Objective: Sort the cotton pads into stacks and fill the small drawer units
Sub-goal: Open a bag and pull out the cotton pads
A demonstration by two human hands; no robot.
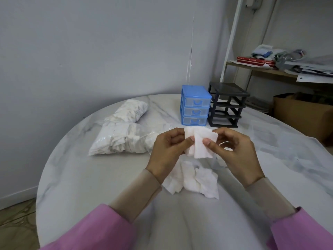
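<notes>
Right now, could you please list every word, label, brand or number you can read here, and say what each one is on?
None can be read.
Red books on the shelf: white lettering on the spines, too blurred to read.
Blue drawer unit: no label visible.
Black drawer frame: no label visible.
Bags of cotton pads: no print visible.

White lettering marks the red books [255, 61] on the shelf; too blurred to read.
</notes>
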